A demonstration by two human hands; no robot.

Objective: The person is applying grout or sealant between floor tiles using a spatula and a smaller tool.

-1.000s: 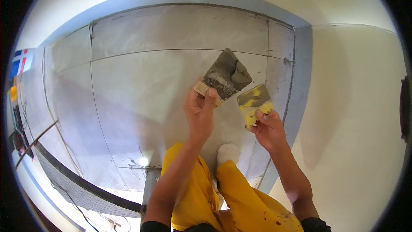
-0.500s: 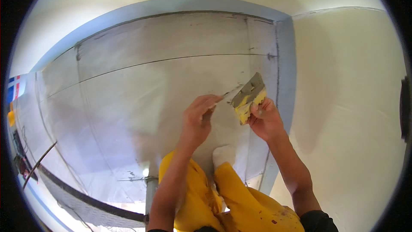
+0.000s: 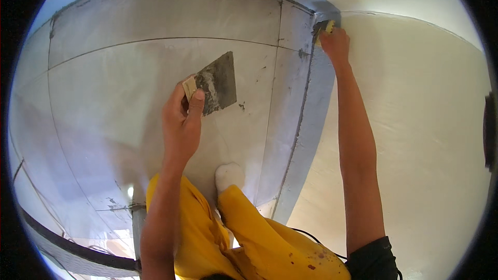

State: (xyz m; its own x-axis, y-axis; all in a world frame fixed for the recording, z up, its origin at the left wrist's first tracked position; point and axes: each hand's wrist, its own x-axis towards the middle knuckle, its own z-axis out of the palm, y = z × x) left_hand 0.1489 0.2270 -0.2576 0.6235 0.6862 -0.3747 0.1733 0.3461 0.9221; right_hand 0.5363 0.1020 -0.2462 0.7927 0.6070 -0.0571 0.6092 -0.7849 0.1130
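My left hand (image 3: 185, 109) is closed on the light handle of a putty knife (image 3: 220, 84). Its wide grey blade faces up, smeared with pale filler, above the floor tiles. At the far right corner, my right hand (image 3: 336, 43) grips a yellow-handled scraper (image 3: 329, 27). The scraper's dark blade, partly hidden, is at the grey-blue skirting (image 3: 312, 119) where two walls meet; whether it touches is hard to tell.
Large pale tiles (image 3: 155, 88) with dark joints cover the floor, with grey crumbs on them. Cream walls (image 3: 415, 124) rise ahead and at right. A curved dark rail (image 3: 78, 249) and a post (image 3: 139, 228) stand at lower left. My socked foot (image 3: 229, 176) is on the tiles.
My right hand has reached forward with the scraper to the far corner. My left hand has moved left, its putty knife turned to show the flat blade. The view has shifted too.
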